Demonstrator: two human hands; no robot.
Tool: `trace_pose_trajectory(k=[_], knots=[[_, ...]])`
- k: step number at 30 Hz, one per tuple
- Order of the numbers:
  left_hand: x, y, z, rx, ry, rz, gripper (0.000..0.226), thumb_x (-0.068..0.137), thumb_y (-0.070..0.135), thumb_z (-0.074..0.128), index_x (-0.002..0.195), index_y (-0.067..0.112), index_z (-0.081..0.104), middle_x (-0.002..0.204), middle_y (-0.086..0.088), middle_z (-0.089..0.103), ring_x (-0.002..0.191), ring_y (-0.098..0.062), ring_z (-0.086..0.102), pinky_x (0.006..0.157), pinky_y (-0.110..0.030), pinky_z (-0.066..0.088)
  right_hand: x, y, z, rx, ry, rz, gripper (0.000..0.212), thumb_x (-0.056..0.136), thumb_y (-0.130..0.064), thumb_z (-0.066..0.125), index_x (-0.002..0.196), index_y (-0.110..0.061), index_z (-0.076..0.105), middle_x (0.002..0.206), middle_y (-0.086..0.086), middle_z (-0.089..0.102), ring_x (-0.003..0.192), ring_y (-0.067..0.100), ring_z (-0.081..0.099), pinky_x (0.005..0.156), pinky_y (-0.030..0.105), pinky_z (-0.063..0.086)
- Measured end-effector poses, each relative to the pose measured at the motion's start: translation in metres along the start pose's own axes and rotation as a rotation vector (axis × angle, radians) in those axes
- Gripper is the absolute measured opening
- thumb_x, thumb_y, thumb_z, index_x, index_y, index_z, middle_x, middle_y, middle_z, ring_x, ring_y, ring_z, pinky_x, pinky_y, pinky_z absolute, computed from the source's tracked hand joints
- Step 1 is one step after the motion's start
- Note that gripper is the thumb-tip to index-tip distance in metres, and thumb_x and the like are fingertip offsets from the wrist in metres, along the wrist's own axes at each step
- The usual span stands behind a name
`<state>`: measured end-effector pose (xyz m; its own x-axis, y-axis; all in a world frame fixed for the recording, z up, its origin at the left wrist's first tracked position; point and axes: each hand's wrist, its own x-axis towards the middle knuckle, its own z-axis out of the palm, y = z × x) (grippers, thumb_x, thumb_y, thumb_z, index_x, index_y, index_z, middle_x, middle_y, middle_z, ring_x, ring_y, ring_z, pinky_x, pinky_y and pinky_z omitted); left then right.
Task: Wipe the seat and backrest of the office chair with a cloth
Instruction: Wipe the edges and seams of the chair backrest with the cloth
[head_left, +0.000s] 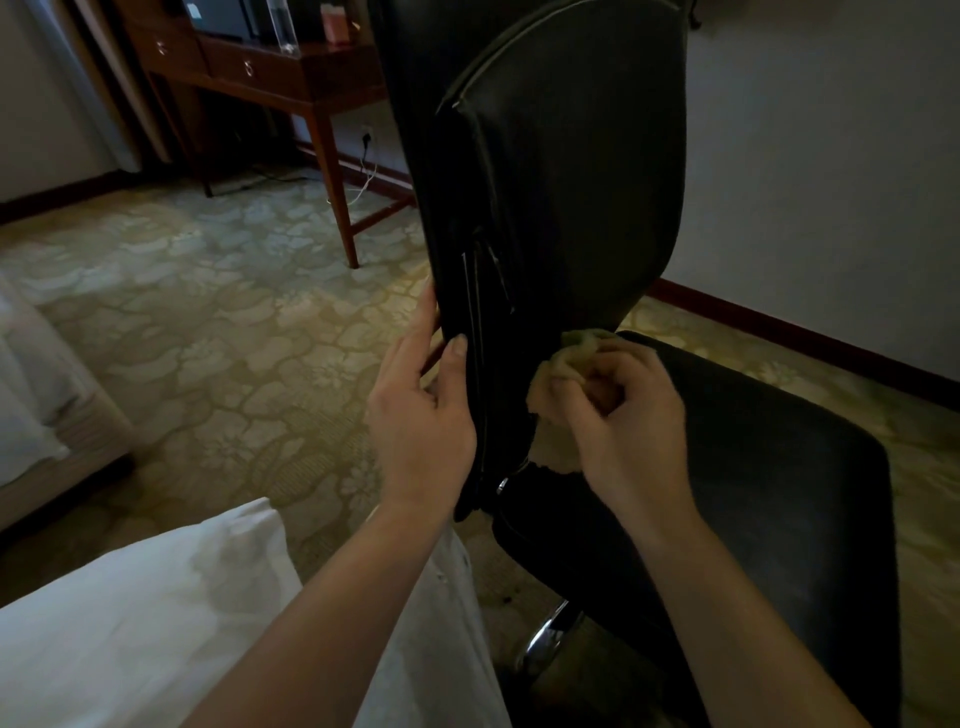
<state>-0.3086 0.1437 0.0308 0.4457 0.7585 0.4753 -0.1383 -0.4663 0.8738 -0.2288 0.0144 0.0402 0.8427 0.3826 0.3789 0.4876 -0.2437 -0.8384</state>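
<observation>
While the left hand grips the upright backrest's edge, the right hand bunches the cloth at its base; the seat stretches rightward, nearer that hand.

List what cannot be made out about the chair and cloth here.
- Head view: cloth mostly hidden inside the right hand.
- Head view: backrest top cut off by the upper edge.
- Head view: chrome base mostly hidden under the seat.
</observation>
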Motion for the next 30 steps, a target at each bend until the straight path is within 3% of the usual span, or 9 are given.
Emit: trace_pose_trajectory(k=[4, 12, 16, 19, 23, 26, 30], knots=[[0.0, -0.004, 0.0, -0.014, 0.006, -0.019, 0.051, 0.105, 0.018, 0.055, 0.147, 0.044, 0.041, 0.135, 0.012, 0.062, 0.124, -0.006, 0.062, 0.103, -0.035, 0.054, 0.003, 0.001, 0.021, -0.072, -0.005, -0.05, 0.01, 0.09, -0.021, 0.072, 0.092, -0.013, 0.067, 0.11, -0.011, 0.048, 0.097, -0.01, 0.053, 0.08, 0.003, 0.043], [0.001, -0.009, 0.003, -0.005, 0.019, -0.016, 0.051, 0.105, 0.022, 0.054, 0.147, 0.048, 0.039, 0.134, 0.013, 0.063, 0.12, -0.014, 0.066, 0.097, -0.041, 0.058, 0.006, 0.004, 0.034, -0.001, 0.115, -0.106, 0.013, 0.089, -0.019, 0.075, 0.095, -0.008, 0.07, 0.115, -0.008, 0.052, 0.101, 0.004, 0.058, 0.086, 0.023, 0.055], [0.001, -0.005, 0.001, 0.018, 0.022, -0.004, 0.052, 0.105, 0.019, 0.056, 0.144, 0.05, 0.04, 0.129, 0.016, 0.063, 0.119, -0.006, 0.064, 0.1, -0.033, 0.055, -0.005, 0.02, 0.032, 0.027, 0.031, -0.082, 0.01, 0.091, -0.018, 0.073, 0.095, -0.009, 0.07, 0.116, -0.011, 0.051, 0.101, 0.006, 0.06, 0.087, 0.026, 0.056], [0.002, -0.004, 0.0, 0.021, 0.011, -0.003, 0.053, 0.105, 0.02, 0.056, 0.14, 0.057, 0.039, 0.131, 0.014, 0.063, 0.12, -0.005, 0.064, 0.102, -0.034, 0.055, -0.009, 0.031, 0.027, -0.013, -0.015, -0.047, 0.007, 0.09, -0.018, 0.074, 0.089, -0.013, 0.07, 0.11, -0.015, 0.051, 0.097, 0.0, 0.059, 0.083, 0.017, 0.053], [0.001, -0.007, -0.002, 0.002, -0.008, -0.006, 0.052, 0.105, 0.019, 0.056, 0.142, 0.052, 0.04, 0.139, 0.011, 0.062, 0.125, -0.005, 0.061, 0.103, -0.036, 0.054, -0.006, 0.029, 0.014, -0.055, -0.094, -0.038, 0.009, 0.088, -0.018, 0.075, 0.084, -0.012, 0.07, 0.108, -0.009, 0.055, 0.097, -0.004, 0.057, 0.079, 0.006, 0.045], [0.003, -0.008, -0.003, -0.023, -0.022, -0.023, 0.053, 0.105, 0.019, 0.056, 0.142, 0.052, 0.04, 0.141, 0.011, 0.061, 0.127, -0.006, 0.06, 0.105, -0.036, 0.053, -0.008, 0.024, -0.002, -0.072, -0.22, 0.03, 0.008, 0.088, -0.022, 0.074, 0.083, -0.023, 0.068, 0.107, -0.017, 0.056, 0.096, -0.007, 0.057, 0.077, 0.006, 0.046], [0.004, -0.01, -0.003, -0.064, -0.049, -0.034, 0.053, 0.105, 0.018, 0.055, 0.147, 0.047, 0.041, 0.144, 0.008, 0.059, 0.13, -0.01, 0.059, 0.104, -0.038, 0.054, -0.007, 0.015, -0.019, -0.203, -0.429, 0.105, 0.012, 0.084, -0.027, 0.076, 0.082, -0.019, 0.068, 0.104, -0.01, 0.059, 0.09, 0.001, 0.058, 0.074, 0.009, 0.046]])
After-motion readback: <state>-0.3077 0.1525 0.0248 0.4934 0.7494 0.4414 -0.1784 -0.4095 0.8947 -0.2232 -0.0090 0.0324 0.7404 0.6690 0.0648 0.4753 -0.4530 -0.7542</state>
